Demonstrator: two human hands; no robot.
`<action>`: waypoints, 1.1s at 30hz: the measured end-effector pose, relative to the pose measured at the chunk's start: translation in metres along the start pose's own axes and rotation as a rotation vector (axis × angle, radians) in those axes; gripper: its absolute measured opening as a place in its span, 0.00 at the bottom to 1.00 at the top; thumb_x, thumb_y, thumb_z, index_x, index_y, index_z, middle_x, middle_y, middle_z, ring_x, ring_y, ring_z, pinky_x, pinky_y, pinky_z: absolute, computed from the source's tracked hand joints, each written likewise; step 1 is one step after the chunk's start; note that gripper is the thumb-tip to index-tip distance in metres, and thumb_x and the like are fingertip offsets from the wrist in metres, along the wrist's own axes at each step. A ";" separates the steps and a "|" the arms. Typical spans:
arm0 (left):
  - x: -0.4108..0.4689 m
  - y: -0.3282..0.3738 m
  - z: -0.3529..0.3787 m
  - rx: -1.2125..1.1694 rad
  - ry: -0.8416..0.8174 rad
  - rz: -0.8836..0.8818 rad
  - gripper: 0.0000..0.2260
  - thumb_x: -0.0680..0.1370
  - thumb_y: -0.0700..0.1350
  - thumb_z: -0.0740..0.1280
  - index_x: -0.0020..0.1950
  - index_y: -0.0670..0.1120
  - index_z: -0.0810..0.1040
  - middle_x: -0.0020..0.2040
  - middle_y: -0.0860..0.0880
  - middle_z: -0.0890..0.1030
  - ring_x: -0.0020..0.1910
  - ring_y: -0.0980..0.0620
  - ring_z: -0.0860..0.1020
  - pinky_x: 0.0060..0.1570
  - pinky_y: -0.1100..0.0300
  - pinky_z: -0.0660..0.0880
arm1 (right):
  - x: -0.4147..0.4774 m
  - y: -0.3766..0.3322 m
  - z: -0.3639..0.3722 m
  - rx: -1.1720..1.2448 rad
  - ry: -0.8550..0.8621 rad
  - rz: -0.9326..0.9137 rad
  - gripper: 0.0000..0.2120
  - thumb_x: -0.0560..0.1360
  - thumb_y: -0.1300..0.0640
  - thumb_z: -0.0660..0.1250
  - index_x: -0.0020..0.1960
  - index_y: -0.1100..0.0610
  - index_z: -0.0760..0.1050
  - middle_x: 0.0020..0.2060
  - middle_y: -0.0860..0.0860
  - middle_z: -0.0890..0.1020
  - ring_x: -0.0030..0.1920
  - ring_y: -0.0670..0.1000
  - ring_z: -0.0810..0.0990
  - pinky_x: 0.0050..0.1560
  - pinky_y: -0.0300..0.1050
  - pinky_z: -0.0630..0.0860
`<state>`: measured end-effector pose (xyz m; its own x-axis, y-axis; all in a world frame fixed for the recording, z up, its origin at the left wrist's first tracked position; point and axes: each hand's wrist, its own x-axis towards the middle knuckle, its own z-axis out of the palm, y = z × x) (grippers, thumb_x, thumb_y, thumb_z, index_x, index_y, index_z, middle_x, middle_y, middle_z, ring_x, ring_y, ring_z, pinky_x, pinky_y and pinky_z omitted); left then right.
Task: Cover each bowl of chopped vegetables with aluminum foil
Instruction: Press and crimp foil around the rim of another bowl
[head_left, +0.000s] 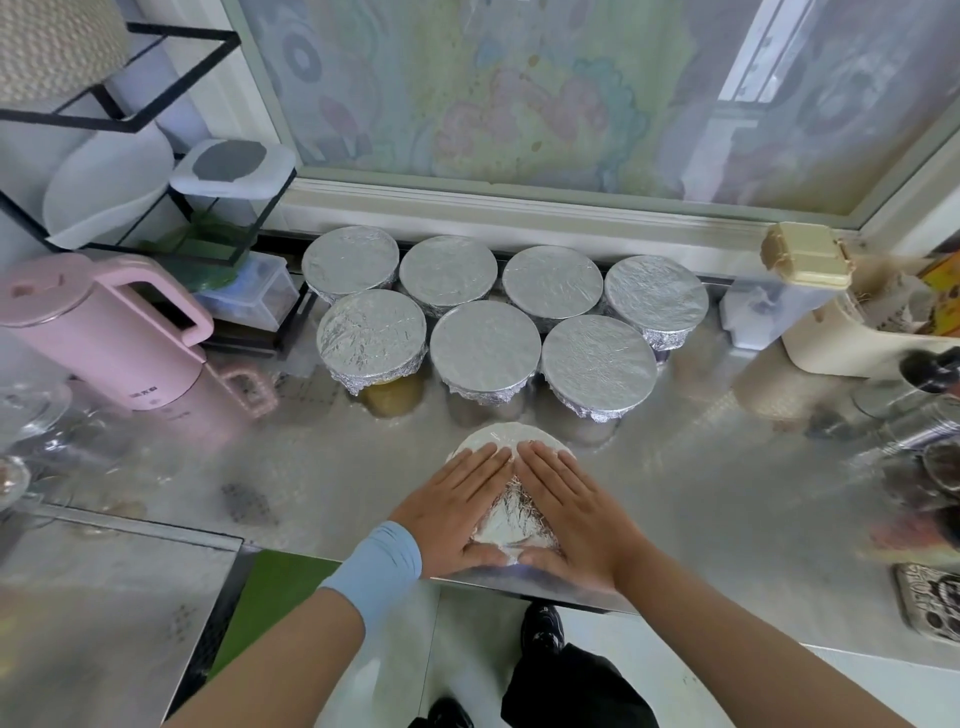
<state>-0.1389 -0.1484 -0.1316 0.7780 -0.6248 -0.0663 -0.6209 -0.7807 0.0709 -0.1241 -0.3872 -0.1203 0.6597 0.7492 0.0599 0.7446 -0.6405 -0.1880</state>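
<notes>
A foil-covered bowl (511, 512) stands near the front edge of the steel counter. My left hand (454, 512) lies flat on the left half of its foil top, fingers straight. My right hand (569, 512) lies flat on the right half, fingers straight, the fingertips of both hands nearly meeting at the far side. Both thumbs touch the foil at the near rim. Behind it, several bowls wrapped in aluminum foil (485, 353) stand in two rows against the window sill. The contents of all bowls are hidden.
A pink kettle (98, 332) and glassware sit at the left under a black wire rack (156, 171). Containers, a cream-lidded box (805, 257) and jars crowd the right side. The steel counter (701, 467) ends just under my wrists.
</notes>
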 end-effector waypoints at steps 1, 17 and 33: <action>0.000 -0.001 0.001 0.015 -0.011 0.008 0.46 0.75 0.73 0.52 0.80 0.40 0.48 0.81 0.44 0.47 0.79 0.47 0.43 0.76 0.50 0.44 | 0.000 0.001 0.000 -0.010 -0.005 -0.011 0.46 0.75 0.30 0.55 0.79 0.63 0.50 0.79 0.57 0.50 0.79 0.56 0.47 0.75 0.59 0.56; -0.027 0.017 0.008 -0.033 0.259 0.081 0.21 0.82 0.52 0.56 0.72 0.44 0.71 0.73 0.46 0.70 0.74 0.48 0.66 0.73 0.49 0.58 | -0.016 -0.001 0.006 -0.264 0.013 -0.108 0.36 0.78 0.41 0.62 0.77 0.62 0.58 0.78 0.58 0.57 0.78 0.58 0.54 0.74 0.56 0.54; -0.034 0.026 0.034 0.021 0.467 0.115 0.13 0.80 0.41 0.61 0.60 0.45 0.82 0.62 0.49 0.81 0.64 0.47 0.77 0.71 0.50 0.66 | -0.022 -0.016 0.020 -0.353 0.034 -0.057 0.28 0.78 0.55 0.49 0.76 0.61 0.61 0.76 0.59 0.61 0.76 0.59 0.59 0.72 0.55 0.56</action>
<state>-0.1849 -0.1476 -0.1611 0.6614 -0.6377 0.3949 -0.7033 -0.7102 0.0309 -0.1521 -0.3901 -0.1383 0.6147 0.7831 0.0942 0.7658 -0.6212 0.1663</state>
